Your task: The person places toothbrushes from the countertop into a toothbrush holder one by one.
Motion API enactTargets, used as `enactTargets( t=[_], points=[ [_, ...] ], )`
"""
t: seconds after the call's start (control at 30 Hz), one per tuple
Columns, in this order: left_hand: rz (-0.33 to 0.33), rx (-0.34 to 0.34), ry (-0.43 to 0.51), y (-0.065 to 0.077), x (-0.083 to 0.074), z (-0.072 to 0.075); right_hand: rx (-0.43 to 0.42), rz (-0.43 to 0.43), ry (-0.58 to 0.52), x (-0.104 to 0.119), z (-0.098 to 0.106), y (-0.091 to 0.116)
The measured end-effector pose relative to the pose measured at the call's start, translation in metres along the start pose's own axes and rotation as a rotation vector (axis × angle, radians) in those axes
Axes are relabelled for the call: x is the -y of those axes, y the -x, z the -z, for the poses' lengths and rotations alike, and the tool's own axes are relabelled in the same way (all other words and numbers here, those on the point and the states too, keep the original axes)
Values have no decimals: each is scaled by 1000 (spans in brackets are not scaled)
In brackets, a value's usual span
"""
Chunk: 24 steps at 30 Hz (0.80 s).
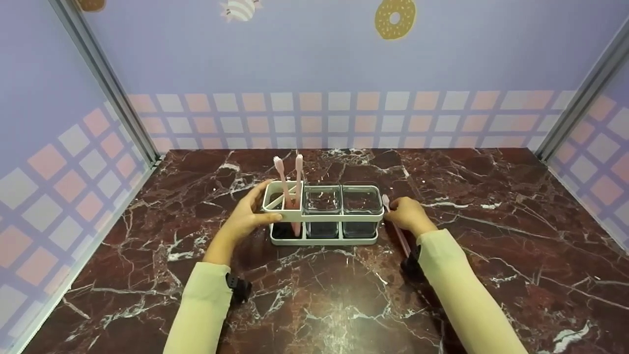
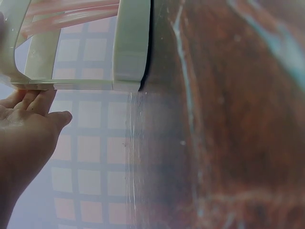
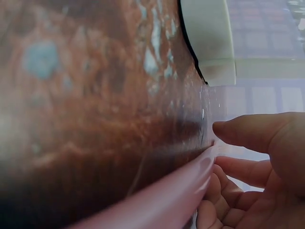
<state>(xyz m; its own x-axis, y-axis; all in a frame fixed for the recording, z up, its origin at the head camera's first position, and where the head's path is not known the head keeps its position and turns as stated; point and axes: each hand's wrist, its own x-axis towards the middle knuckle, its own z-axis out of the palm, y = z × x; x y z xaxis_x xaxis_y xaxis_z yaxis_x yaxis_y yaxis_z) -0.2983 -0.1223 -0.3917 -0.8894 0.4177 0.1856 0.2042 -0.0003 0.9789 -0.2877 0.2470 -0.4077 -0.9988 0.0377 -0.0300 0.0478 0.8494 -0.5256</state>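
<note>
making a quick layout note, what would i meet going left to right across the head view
Left hand → left standing toothbrush → right standing toothbrush → left clear container → right clear container → right hand

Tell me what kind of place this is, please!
It looks like a little indoor booth, though I can't tell what building it's in. Patterned walls stand around a marble-look tabletop, and metal posts run up the corners.
</note>
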Motion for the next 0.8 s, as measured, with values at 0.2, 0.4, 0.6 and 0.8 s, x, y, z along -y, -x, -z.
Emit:
enactTargets(
  t=[0.2, 0.4, 0.6, 0.8],
  points=[
    [3, 1, 4, 0, 0, 0, -26, 8, 27, 2, -2, 0],
    [8, 2, 1, 0, 0, 0, -32, 13, 44, 4, -2, 1],
    [14, 3, -17, -1, 1, 0, -40, 12, 66, 3, -4, 0],
    [11, 2, -20, -1, 1, 1, -53, 13, 52, 0, -6, 0]
  ],
)
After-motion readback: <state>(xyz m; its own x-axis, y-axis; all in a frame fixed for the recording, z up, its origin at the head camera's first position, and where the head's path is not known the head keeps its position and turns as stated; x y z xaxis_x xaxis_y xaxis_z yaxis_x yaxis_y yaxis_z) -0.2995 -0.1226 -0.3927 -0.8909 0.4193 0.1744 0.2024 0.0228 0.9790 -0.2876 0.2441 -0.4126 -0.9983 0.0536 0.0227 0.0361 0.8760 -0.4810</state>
